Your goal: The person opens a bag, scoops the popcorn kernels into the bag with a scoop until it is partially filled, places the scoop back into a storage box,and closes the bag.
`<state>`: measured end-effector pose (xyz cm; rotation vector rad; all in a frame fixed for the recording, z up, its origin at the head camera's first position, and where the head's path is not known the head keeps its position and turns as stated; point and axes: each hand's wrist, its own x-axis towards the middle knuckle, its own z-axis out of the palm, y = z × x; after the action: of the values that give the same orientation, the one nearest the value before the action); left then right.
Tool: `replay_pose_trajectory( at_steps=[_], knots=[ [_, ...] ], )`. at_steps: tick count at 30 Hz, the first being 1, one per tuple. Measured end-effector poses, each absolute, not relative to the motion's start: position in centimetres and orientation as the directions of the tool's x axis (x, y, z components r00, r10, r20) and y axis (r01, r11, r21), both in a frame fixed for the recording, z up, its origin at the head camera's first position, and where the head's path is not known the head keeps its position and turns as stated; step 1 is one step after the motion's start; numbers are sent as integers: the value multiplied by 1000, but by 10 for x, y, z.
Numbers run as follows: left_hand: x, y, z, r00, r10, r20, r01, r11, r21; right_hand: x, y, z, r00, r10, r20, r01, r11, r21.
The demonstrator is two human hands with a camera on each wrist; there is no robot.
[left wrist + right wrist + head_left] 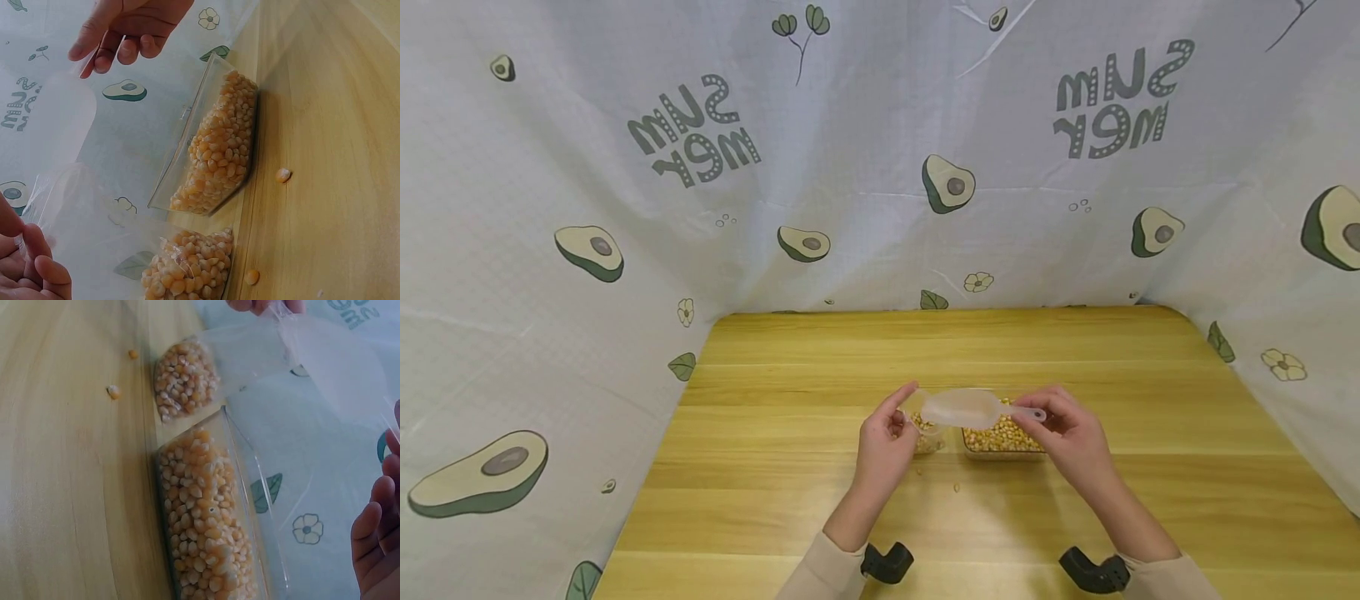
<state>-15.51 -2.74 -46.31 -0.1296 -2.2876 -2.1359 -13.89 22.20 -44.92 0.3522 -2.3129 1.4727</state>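
Note:
My right hand (pixel 1075 442) pinches the handle of a translucent plastic scoop (pixel 961 408), held level above the table. The scoop's front end reaches the mouth of a clear plastic bag (pixel 112 240), and no kernels show in it. With thumb and fingers, my left hand (pixel 883 446) grips the top edge of the bag. Dried corn kernels (pixel 187 265) fill the lower part of the bag, which stands on the table. Beside it, under the scoop and the right hand, is a clear rectangular container (pixel 1003 456) of corn kernels.
Two loose kernels lie on the wooden table (pixel 775 467) in front of the bag and container: one kernel (pixel 284 175) near the container, another kernel (pixel 252 277) near the bag. An avocado-print curtain (pixel 865 167) hangs behind the table and along its sides.

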Motion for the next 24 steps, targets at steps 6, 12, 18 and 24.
replay_pose_trajectory(
  at_steps=[6,12,18,24],
  knots=[
    [-155,-27,-463,-996,55,65,68,67,995,-135,226,-454,-897,-3,442,-384,502,-775],
    [-155,-25,-462,-996,53,67,70,70,995,-130,235,-459,-921,40,386,-314,507,-802],
    [-156,-23,-463,-995,56,77,81,67,994,-124,250,-463,-943,120,309,-224,457,-861],
    [-156,-19,-461,-994,66,82,85,38,996,-120,261,-467,-942,181,284,-171,471,-865]
  ],
)
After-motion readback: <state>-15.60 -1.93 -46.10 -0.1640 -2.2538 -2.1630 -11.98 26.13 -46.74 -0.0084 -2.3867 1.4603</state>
